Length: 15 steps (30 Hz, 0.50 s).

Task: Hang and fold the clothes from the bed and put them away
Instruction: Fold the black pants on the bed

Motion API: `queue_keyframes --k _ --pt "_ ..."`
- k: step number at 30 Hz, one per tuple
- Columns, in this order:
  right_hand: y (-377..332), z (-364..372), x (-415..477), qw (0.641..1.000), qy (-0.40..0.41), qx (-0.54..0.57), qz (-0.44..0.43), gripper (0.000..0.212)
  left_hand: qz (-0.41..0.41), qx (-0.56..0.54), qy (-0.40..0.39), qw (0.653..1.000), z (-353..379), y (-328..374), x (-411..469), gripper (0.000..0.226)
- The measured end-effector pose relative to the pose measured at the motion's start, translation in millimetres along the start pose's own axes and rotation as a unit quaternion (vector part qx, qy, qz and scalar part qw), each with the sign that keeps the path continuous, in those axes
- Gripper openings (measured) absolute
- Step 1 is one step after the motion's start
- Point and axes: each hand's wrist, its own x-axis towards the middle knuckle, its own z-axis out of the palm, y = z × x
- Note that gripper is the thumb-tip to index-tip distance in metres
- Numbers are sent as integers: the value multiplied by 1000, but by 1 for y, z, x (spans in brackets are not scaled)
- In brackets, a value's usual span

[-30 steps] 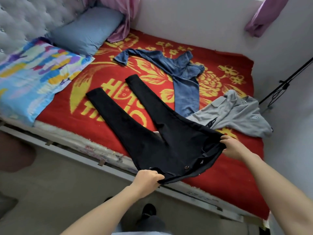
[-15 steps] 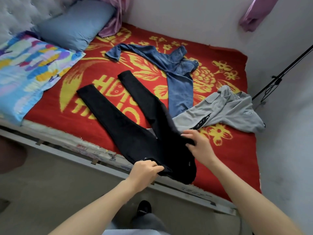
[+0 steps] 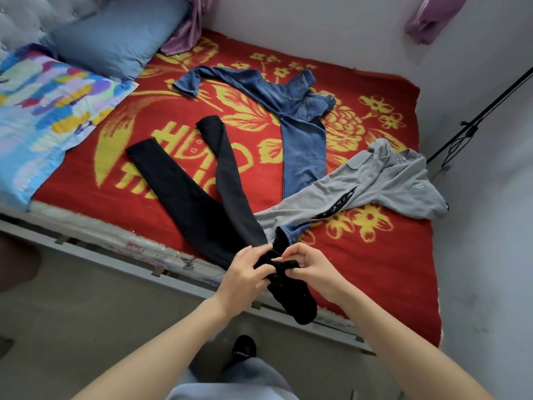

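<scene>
Black trousers (image 3: 199,194) lie on the red and yellow bed cover (image 3: 383,264), legs spread toward the pillows. Their waist end is bunched at the near bed edge and hangs over it. My left hand (image 3: 245,272) and my right hand (image 3: 310,267) grip that bunched waist side by side. Blue jeans (image 3: 300,122) lie further back in the middle of the bed. A grey garment (image 3: 380,180) with a round badge lies to the right, one part reaching under the trousers' waist.
A blue pillow (image 3: 118,33) and a multicoloured pillow (image 3: 43,111) lie at the bed's left end by a tufted headboard. Purple curtains (image 3: 432,15) hang at the back. A black stand (image 3: 473,125) leans by the right wall. The grey floor and my shoe (image 3: 243,347) are below.
My right hand has swept left, folding the far side of the waist over to the near side. Both hands now meet on the bunched waist at the bed edge.
</scene>
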Motion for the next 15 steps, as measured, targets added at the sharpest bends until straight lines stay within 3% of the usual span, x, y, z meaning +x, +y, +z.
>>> queue_keyframes --k 2,5,8,10,12,15 --pt "-1 -6 -2 1000 -2 -4 -13 33 -5 -15 -2 1000 1 -3 6 21" --pt "-1 -11 -9 999 -24 -43 1 57 -7 2 12 1000 4 -4 14 16" --pt "2 -9 -11 979 -13 -201 -12 83 -13 15 39 999 10 -5 25 17" --pt "5 -6 -7 963 77 -252 -46 75 -12 13 47 999 13 -1 36 16" --pt "2 -11 1 946 165 -266 -86 48 -44 -9 46 998 15 4 49 15" --pt "-18 -33 16 921 135 -327 -161 28 -153 -85 33 984 8 0 65 39"
